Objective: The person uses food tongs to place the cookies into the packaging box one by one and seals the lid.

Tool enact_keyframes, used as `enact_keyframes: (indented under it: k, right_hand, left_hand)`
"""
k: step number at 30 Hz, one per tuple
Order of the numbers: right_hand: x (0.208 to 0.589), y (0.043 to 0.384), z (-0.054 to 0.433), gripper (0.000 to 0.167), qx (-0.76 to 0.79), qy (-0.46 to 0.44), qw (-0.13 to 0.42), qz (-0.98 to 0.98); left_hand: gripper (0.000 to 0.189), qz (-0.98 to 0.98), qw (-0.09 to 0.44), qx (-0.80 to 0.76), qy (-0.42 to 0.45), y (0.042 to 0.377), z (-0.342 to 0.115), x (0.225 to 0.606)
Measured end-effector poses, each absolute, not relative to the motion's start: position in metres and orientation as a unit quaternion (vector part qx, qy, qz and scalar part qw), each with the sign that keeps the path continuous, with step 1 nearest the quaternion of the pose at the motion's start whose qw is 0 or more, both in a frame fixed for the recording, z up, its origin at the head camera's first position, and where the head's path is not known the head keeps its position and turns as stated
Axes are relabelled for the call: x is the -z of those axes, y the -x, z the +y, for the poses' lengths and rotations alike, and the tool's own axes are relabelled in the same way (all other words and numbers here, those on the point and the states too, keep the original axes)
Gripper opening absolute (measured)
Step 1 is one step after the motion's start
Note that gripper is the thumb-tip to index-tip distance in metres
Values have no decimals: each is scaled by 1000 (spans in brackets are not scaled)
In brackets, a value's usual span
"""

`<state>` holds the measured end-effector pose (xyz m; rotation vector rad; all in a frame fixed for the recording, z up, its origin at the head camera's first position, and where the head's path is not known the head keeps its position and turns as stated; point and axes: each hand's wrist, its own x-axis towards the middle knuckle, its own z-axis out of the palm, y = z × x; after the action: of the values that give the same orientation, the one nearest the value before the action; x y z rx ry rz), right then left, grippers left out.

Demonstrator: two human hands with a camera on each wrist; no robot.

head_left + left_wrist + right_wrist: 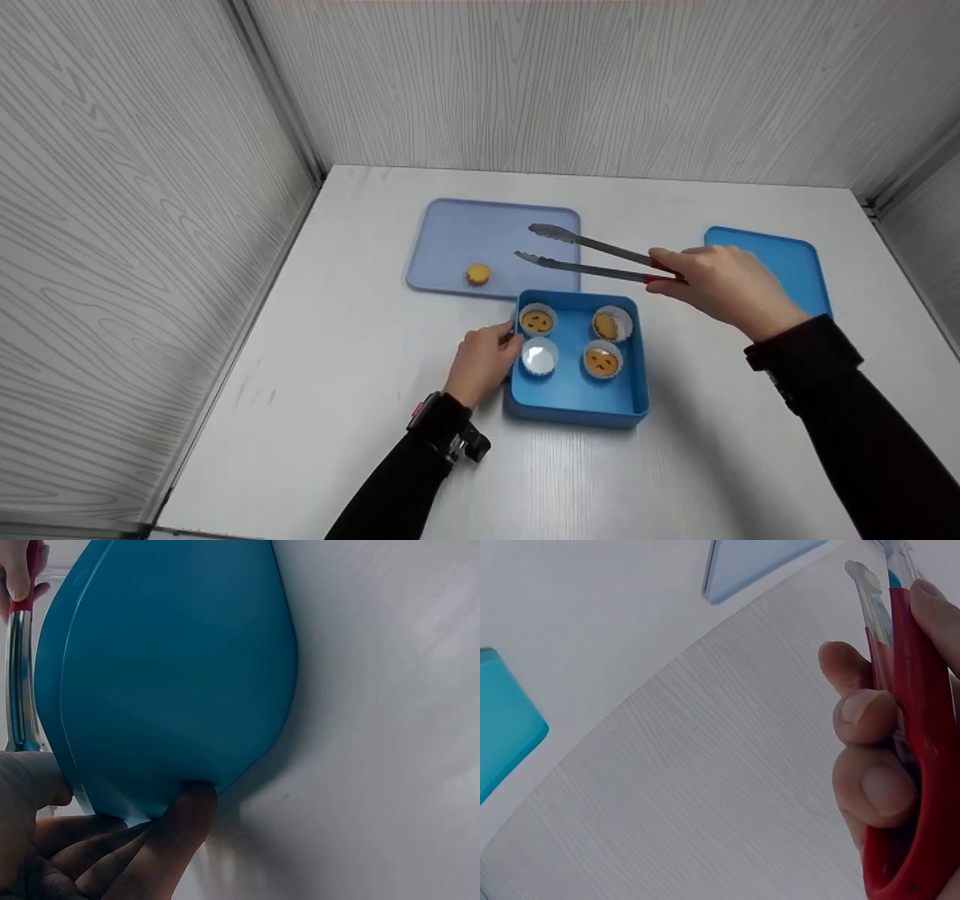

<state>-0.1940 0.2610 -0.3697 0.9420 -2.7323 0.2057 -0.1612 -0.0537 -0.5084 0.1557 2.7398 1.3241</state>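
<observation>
My right hand (724, 289) holds metal tongs (600, 246) by their red handles (930, 712). The tongs' tips are spread apart with nothing between them, over the right part of the lilac tray (450, 232). At the left side of the blue box (559, 397), my left hand (484, 364) grips the wall, thumb at the rim and fingers against the outside. Inside the box stand several white paper cups. Face-patterned cookies lie in the back left cup (538, 320) and front right cup (602, 360). A cookie (605, 325) leans in the back right cup; the front left cup (539, 356) is empty.
On the lilac tray, near its front edge, lies one round yellow cookie (478, 274). A flat blue tray (787, 270) sits at the right, partly behind my right hand. Wood-grain panels (525, 90) stand behind and beside the white table (322, 375).
</observation>
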Motion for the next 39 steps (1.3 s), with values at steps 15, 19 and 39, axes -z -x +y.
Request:
enact_keyframes:
  k: [15, 19, 39]
  right_hand:
    - [392, 223, 218, 16, -81, -337, 49, -937]
    - [394, 227, 206, 18, -72, -330, 23, -941]
    - [408, 243, 176, 26, -47, -315, 21, -948]
  left_hand:
    - [43, 898, 65, -432, -41, 164, -53, 508]
    - [45, 900, 76, -428, -34, 165, -51, 506]
    - [46, 896, 91, -434, -18, 168, -49, 505]
